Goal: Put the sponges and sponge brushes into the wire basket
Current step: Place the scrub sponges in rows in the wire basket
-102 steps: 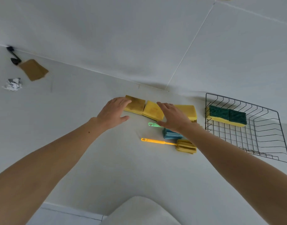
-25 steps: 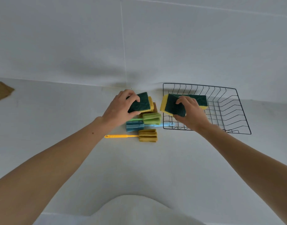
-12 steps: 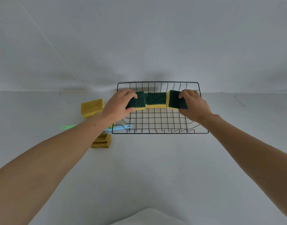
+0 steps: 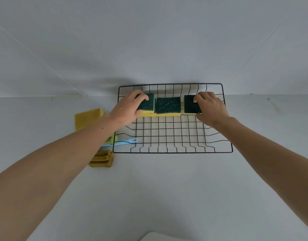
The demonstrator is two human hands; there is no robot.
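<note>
A black wire basket (image 4: pixel 172 151) stands against the wall on the white counter. Three green-topped yellow sponges lie in a row along its far side. My left hand (image 4: pixel 128 108) grips the left sponge (image 4: pixel 147 106). The middle sponge (image 4: pixel 168 106) lies untouched between the hands. My right hand (image 4: pixel 211 107) grips the right sponge (image 4: pixel 190 105), which stands a small gap apart from the middle one. Left of the basket lie a yellow sponge (image 4: pixel 88 118), a yellow sponge brush (image 4: pixel 102 160), and a blue brush handle (image 4: pixel 127 141) poking into the basket.
A green brush head (image 4: pixel 112 140) shows partly under my left forearm, beside the basket's left edge. The wall rises right behind the basket. A pale rounded object (image 4: pixel 160 236) sits at the bottom edge of the view.
Both hands have set their sponges down into the basket's far row. The right sponge has shifted a little to the right, opening a gap beside the middle one.
</note>
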